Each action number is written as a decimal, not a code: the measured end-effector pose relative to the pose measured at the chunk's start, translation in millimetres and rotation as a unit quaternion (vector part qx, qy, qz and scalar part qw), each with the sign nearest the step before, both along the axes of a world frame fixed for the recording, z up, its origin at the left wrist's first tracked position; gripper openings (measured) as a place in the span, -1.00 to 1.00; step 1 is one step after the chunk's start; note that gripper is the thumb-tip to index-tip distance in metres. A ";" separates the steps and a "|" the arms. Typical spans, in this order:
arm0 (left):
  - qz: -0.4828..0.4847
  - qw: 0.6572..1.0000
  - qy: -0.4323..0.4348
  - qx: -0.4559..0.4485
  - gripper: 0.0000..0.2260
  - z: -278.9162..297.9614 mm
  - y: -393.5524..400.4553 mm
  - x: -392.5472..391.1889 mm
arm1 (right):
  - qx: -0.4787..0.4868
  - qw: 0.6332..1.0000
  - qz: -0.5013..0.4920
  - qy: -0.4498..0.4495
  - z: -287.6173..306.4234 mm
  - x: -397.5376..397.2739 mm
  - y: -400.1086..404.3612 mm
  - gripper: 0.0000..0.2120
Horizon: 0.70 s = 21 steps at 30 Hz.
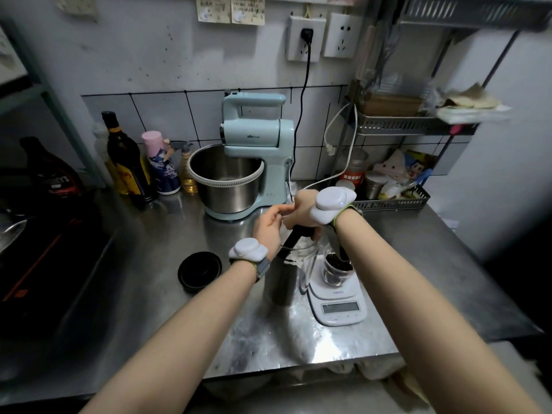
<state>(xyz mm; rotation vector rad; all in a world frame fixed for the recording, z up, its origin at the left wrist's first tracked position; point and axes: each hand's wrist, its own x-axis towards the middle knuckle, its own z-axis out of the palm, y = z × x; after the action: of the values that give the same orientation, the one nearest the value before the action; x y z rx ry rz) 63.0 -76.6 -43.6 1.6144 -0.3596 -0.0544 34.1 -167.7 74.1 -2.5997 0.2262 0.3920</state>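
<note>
**At mid-counter, both hands meet over the jug beside the scale**

At the middle of the grey steel counter [149, 294], a clear-walled jug [306, 253] stands touching a tall brushed-steel cylinder [279, 283]. The hands are close together just above its mouth. The right hand [301, 209] is clamped in a fist on the top of the jug's slanted black handle [291, 242]. The left hand [268, 227] curves its fingers toward the right one. Whether it pinches anything, I cannot tell.

The step looks like working at the open jug, steadying it to load or empty it. The round black lid [199, 271] lies off, to the left. Next, the right hand probably needs a firm grip on the handle while the left does the fine work at the rim, keeping clear of the glass just to the right.

That small clear glass cup [336, 271] sits on a white digital scale [340, 309], heaped with dark crumbly matter. Something pale shows through the jug wall, but it is too blurred to name. Farther back, the pale-blue stand mixer [257, 135] holds a stainless bowl [227, 180] whose bare floor shows.
</note>
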 end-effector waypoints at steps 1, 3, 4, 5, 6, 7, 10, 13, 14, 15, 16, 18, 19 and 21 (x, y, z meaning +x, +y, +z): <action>0.004 1.000 -0.003 0.006 -0.63 -0.4 0.3 0.1 | 0.000 1.000 0.002 0.001 1.9 0.1 -1.8 -0.67; 0.009 1.000 -0.011 0.015 -0.64 0.5 -0.2 -1.7 | -0.006 1.000 0.001 -0.011 7.6 -3.4 -5.6 -0.80; 0.007 1.000 -0.014 0.016 -0.64 1.0 0.2 -0.9 | 0.000 1.000 -0.002 -0.013 8.8 -3.8 -8.2 -0.83; 0.004 1.000 -0.015 0.020 -0.63 1.5 0.3 -1.1 | 0.010 1.000 -0.008 -0.013 9.8 -4.7 -10.3 -0.81; 0.001 1.000 -0.015 0.021 -0.63 2.1 0.8 -0.8 | 0.024 0.999 -0.015 -0.018 12.5 -6.8 -11.1 -0.77; -0.001 1.000 -0.013 0.021 -0.62 2.1 1.9 -0.3 | 0.041 0.999 -0.020 -0.017 15.0 -8.6 -12.0 -0.73; -0.004 1.000 -0.016 0.026 -0.65 4.2 3.1 -1.3 | 0.062 0.997 -0.033 -0.024 22.7 -16.3 -18.6 -0.68; -0.006 1.000 -0.015 0.025 -0.63 4.3 1.1 -1.7 | 0.092 0.994 -0.058 -0.032 26.5 -23.4 -31.3 -0.67; -0.006 1.000 -0.011 0.022 -0.63 3.8 0.5 -1.2 | 0.104 0.991 -0.075 -0.032 25.7 -25.2 -35.7 -0.70; -0.005 1.000 -0.009 0.023 -0.63 3.7 0.2 -1.2 | 0.127 0.987 -0.094 -0.027 24.0 -26.9 -39.9 -0.72; -0.005 1.000 -0.009 0.025 -0.64 3.6 0.1 -1.4 | 0.148 0.982 -0.114 -0.022 21.2 -27.9 -44.5 -0.75; -0.006 1.000 -0.011 0.024 -0.65 2.8 0.0 -0.9 | 0.183 0.972 -0.144 -0.017 15.9 -30.8 -51.7 -0.79; -0.007 1.000 -0.012 0.023 -0.65 2.5 0.5 -0.7 | 0.193 0.969 -0.152 -0.013 12.4 -31.7 -55.4 -0.81; -0.007 1.000 -0.012 0.015 -0.66 2.5 -0.1 -0.6 | 0.199 0.967 -0.156 -0.006 6.8 -34.5 -63.2 -0.84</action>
<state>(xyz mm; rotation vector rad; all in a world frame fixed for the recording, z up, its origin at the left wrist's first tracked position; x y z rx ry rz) 62.4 -76.7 -41.1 1.6433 -0.3896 -0.0510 -0.4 -230.9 80.9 -2.1269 0.4921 0.2750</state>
